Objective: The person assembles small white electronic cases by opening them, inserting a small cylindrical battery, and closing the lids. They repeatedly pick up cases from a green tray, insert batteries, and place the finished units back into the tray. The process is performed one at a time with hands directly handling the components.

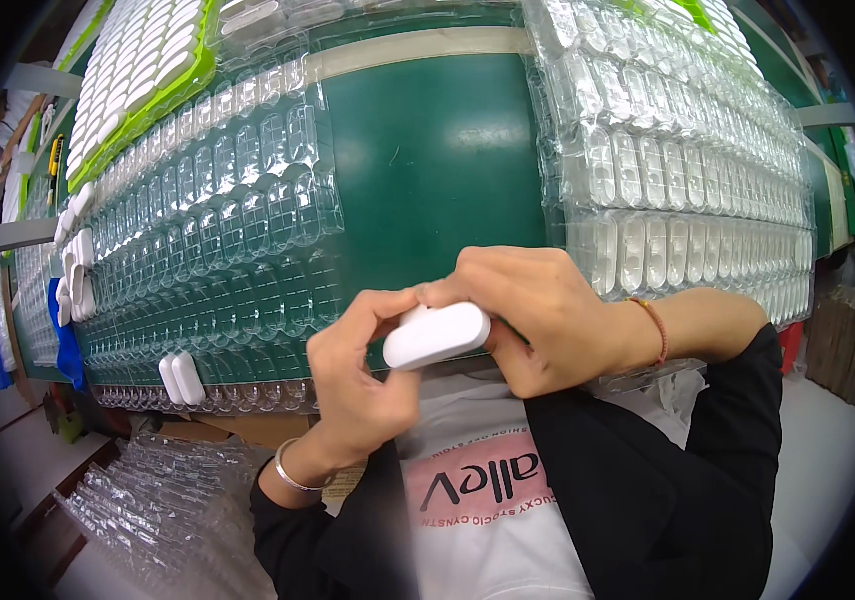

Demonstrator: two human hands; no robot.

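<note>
An open black jacket (638, 490) spans the lower centre and lower right of the frame; its left sleeve (298, 545) ends above the wrist, its right sleeve (746, 400) near the elbow. Beneath, a white shirt (488, 560) bears 1 pink panel (483, 480) with black lettering. The left hand (353, 380) has 1 silver-coloured bangle (288, 475) at its wrist; the right hand (543, 310), 1 thin reddish bracelet (659, 322).

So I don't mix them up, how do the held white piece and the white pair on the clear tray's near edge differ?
The held white piece is gripped by the left hand and right hand; the white pair rests untouched on the clear tray. The held white piece slants sideways; the white pair points mostly forward. Both have rounded ends.
</note>
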